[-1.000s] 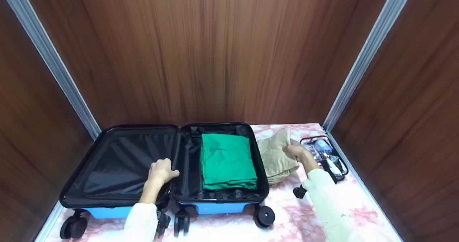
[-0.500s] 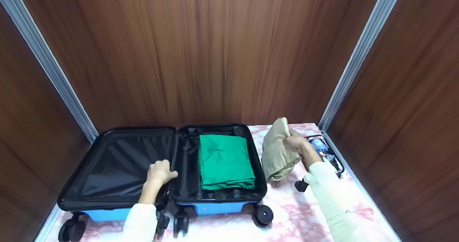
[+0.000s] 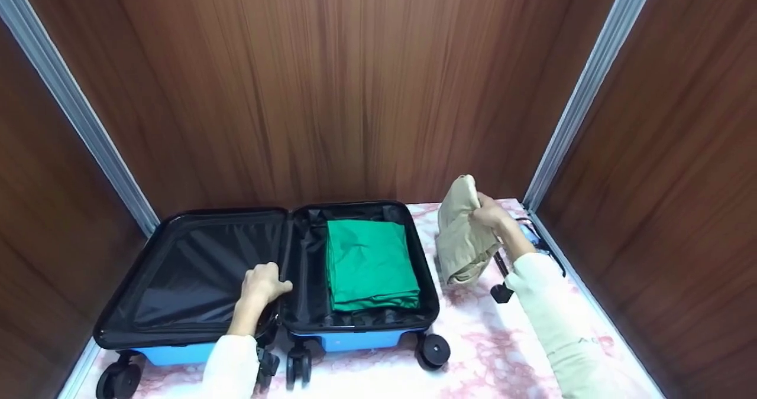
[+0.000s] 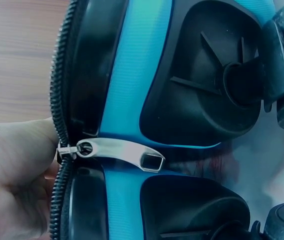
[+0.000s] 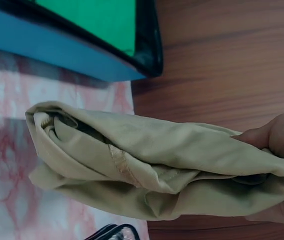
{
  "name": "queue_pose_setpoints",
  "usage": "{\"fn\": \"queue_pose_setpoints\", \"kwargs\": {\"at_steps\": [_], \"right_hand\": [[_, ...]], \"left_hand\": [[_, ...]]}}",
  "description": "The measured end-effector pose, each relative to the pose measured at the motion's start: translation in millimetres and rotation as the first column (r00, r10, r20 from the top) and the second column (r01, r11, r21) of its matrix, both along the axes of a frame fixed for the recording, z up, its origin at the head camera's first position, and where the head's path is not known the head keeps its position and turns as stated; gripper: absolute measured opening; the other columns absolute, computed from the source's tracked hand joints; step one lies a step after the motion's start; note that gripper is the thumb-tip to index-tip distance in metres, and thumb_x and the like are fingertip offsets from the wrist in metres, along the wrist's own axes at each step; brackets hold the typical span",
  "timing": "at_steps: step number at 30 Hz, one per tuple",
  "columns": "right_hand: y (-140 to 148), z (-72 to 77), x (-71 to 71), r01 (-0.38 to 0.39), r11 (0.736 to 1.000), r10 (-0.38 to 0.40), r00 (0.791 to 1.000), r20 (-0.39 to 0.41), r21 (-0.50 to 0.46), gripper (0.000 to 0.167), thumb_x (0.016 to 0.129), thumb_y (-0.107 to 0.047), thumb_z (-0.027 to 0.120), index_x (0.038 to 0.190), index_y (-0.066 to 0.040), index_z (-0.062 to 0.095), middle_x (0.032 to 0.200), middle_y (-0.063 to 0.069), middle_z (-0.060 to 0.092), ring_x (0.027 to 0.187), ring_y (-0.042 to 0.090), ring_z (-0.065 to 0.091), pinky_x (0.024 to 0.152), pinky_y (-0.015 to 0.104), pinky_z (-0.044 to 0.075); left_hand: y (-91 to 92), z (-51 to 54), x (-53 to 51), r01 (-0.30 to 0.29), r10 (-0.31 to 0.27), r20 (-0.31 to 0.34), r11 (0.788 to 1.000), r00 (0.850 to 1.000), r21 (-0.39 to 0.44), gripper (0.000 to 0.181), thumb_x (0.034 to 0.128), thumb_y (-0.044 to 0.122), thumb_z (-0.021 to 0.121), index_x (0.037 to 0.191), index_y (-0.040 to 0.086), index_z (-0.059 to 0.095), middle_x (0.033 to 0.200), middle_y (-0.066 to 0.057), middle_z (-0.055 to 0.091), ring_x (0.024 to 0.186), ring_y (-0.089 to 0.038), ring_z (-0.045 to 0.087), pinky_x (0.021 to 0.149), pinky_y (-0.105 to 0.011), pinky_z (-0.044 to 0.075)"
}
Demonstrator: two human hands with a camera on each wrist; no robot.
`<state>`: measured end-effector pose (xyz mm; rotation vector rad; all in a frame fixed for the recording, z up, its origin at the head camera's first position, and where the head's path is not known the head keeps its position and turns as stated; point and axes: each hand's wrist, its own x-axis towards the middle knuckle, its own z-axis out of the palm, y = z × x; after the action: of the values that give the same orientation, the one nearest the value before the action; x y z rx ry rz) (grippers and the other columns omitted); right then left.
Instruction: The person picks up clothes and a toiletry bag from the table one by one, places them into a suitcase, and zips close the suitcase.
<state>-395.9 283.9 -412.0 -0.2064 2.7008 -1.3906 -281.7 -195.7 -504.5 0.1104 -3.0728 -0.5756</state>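
Note:
In the head view, a folded khaki garment (image 3: 464, 233) hangs above the floor right of the suitcase, gripped at its right edge by my right hand (image 3: 491, 216). Its folds and a stitched seam show in the right wrist view, with my thumb above and fingers beneath. The blue suitcase (image 3: 355, 341) lies spread with black-lined halves. My left hand (image 3: 260, 284) holds it at the middle, where the halves meet; its fingertips are hidden. A metal zip pull (image 4: 124, 152) shows beside that hand. Folded green cloth (image 3: 372, 263) lies inside the right half.
A clear black-edged pouch (image 3: 532, 233) stands at the far right, mostly covered by the right arm. Black wheels (image 3: 434, 352) jut from the suitcase's near side. Wood-grain walls (image 3: 331, 91) rise behind and at both sides of the pink marbled surface (image 3: 467, 352).
My right hand has raised the khaki garment off the surface, and it now hangs tilted from the grip. My left hand stays in place on the suitcase.

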Motion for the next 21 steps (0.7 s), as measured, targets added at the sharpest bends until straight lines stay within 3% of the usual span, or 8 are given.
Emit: {"fn": "queue_pose_setpoints", "kwargs": {"at_steps": [11,21], "right_hand": [[-7,17.6,0.6,0.013,1.0,-0.014,1.0,-0.025,-0.016,0.069,0.082,0.011,0.047,0.149,0.007,0.03,0.136,0.034,0.048,0.116,0.036,0.049,0.102,0.048,0.043],[-17,32.5,1.3,-0.042,0.999,0.045,0.995,-0.087,0.03,0.068,0.08,0.011,0.049,0.146,0.009,0.034,0.132,0.034,0.05,0.116,0.037,0.05,0.103,0.048,0.042]], "left_hand": [[1.8,1.2,-1.7,0.006,-0.006,0.001,1.0,1.0,-0.006,0.035,0.0797,0.029,0.07,0.091,-0.004,0.066,0.101,-0.029,0.069,0.088,-0.049,0.064,0.08,-0.054,0.052],[-2.7,-0.2,-1.8,0.0,0.0,-0.001,1.0,1.0,-0.001,0.035,0.079,0.028,0.071,0.092,-0.004,0.066,0.102,-0.03,0.069,0.09,-0.051,0.064,0.08,-0.055,0.052]]}}
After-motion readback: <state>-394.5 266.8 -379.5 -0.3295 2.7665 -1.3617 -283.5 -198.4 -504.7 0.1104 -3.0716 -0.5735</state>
